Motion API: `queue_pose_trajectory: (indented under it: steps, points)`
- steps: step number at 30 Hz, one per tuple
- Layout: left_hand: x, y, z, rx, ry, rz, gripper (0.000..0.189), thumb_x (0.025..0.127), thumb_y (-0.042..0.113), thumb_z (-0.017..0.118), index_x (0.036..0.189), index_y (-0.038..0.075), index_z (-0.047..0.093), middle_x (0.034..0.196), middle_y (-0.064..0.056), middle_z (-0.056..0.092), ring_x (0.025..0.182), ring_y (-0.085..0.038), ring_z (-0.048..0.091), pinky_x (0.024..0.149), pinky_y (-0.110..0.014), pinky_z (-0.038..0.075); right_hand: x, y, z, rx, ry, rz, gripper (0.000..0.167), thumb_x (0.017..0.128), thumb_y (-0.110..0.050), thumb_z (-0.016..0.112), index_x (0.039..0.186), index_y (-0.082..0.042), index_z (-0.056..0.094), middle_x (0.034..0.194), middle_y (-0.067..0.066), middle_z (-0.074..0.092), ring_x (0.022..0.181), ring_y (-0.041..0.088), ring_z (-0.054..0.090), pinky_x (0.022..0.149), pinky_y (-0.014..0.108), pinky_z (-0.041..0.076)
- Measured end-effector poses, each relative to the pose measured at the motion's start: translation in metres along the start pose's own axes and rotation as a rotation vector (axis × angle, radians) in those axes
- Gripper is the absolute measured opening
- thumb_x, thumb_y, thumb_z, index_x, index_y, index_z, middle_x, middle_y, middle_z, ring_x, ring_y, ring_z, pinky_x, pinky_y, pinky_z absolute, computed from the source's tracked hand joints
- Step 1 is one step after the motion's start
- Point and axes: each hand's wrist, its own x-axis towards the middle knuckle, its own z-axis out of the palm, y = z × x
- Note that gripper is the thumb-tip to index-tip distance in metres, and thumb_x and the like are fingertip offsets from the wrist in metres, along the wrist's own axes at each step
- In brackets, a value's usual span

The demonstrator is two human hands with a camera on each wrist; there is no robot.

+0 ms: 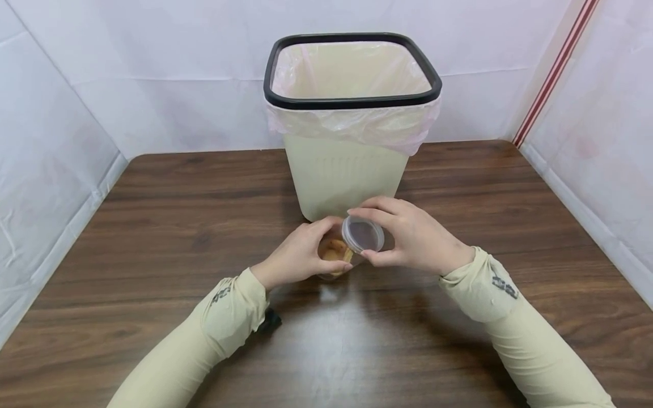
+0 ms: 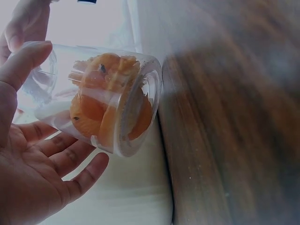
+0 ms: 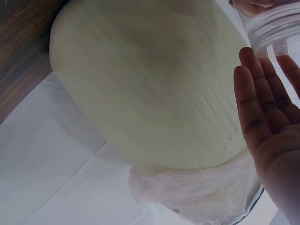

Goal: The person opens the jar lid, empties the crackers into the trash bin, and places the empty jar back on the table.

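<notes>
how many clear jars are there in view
1: the clear jar in the left hand, with orange peel inside, in front of the lined trash bin. Another could be hidden behind the bin.

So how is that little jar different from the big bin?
The jar is far smaller than the bin. The jar is clear, with orange pieces showing through; the bin is cream, with a black rim and a pinkish liner. The jar is in the left hand, while the bin stands upright on the table. Both are hollow containers.
</notes>
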Motion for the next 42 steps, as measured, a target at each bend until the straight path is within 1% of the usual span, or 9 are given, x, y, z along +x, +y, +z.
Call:
queue_pose_trajectory:
  steps: [6,10,13,15,19,23,28,32,42]
  points:
    - [0.000,0.000,0.000,0.006,0.001,0.001,0.061,0.076,0.028,0.081,0.127,0.009,0.055,0.112,-0.001,0.069,0.099,-0.012,0.066,0.088,-0.031,0.052,0.000,0.002,-0.001,0.001,-0.007,-0.051,0.058,0.071,-0.022,0.078,0.124,-0.006,0.061,0.119,0.008,0.062,0.106,0.022,0.061,0.093,0.037,0.049]
    - [0.000,-0.001,0.001,0.017,0.011,0.008,0.060,0.076,0.028,0.081,0.126,0.009,0.055,0.111,0.000,0.069,0.097,-0.010,0.066,0.087,-0.030,0.052,-0.001,0.003,-0.002,0.000,-0.010,-0.054,0.058,0.073,-0.025,0.079,0.126,-0.008,0.061,0.122,0.007,0.061,0.109,0.022,0.059,0.094,0.039,0.048]
    - [0.000,-0.002,0.002,0.021,0.018,0.007,0.060,0.075,0.028,0.082,0.125,0.008,0.056,0.110,0.000,0.069,0.096,-0.010,0.065,0.086,-0.030,0.052,-0.002,0.002,-0.002,-0.010,-0.002,-0.021,0.061,0.077,-0.038,0.078,0.128,-0.010,0.060,0.122,0.007,0.061,0.110,0.022,0.059,0.095,0.040,0.048]
    - [-0.001,-0.001,0.002,0.026,0.022,0.008,0.061,0.074,0.028,0.083,0.125,0.008,0.056,0.111,-0.001,0.068,0.096,-0.010,0.065,0.086,-0.030,0.051,-0.002,0.000,-0.002,-0.033,0.014,0.016,0.064,0.079,-0.050,0.074,0.128,-0.011,0.060,0.119,0.007,0.062,0.106,0.022,0.061,0.092,0.039,0.049]
    - [-0.002,0.000,0.003,0.030,0.028,0.011,0.061,0.074,0.027,0.083,0.125,0.007,0.056,0.111,-0.001,0.068,0.095,-0.011,0.064,0.086,-0.030,0.051,-0.003,-0.004,0.000,-0.123,0.056,0.098,0.067,0.076,-0.059,0.071,0.122,-0.011,0.063,0.105,0.005,0.064,0.092,0.020,0.063,0.080,0.036,0.052]
    - [-0.002,0.001,0.003,0.037,0.034,0.013,0.061,0.074,0.028,0.083,0.125,0.009,0.056,0.109,0.000,0.068,0.094,-0.010,0.064,0.085,-0.030,0.051,-0.004,-0.008,0.002,-0.197,0.081,0.156,0.062,0.069,-0.056,0.076,0.111,-0.011,0.068,0.092,0.003,0.065,0.080,0.019,0.063,0.070,0.034,0.052]
    - [0.000,0.001,0.002,0.041,0.034,0.006,0.061,0.074,0.030,0.083,0.125,0.010,0.056,0.109,0.002,0.068,0.095,-0.009,0.064,0.087,-0.029,0.051,-0.003,-0.011,0.002,-0.255,0.097,0.189,0.060,0.067,-0.057,0.077,0.103,-0.011,0.069,0.085,0.002,0.065,0.074,0.018,0.062,0.064,0.032,0.052]
    - [0.000,0.001,0.002,0.033,0.028,-0.013,0.061,0.074,0.030,0.082,0.126,0.011,0.056,0.108,0.004,0.068,0.096,-0.008,0.064,0.088,-0.028,0.051,-0.002,-0.012,0.002,-0.264,0.091,0.198,0.060,0.066,-0.057,0.077,0.103,-0.010,0.070,0.084,0.002,0.065,0.074,0.017,0.062,0.063,0.032,0.052]
    - [0.000,0.000,0.003,0.033,0.027,-0.006,0.060,0.075,0.030,0.082,0.126,0.011,0.056,0.108,0.003,0.068,0.096,-0.009,0.065,0.087,-0.029,0.051,-0.003,-0.014,0.000,-0.199,0.037,0.219,0.059,0.070,-0.052,0.079,0.109,-0.009,0.068,0.092,0.004,0.065,0.080,0.018,0.063,0.068,0.033,0.053]
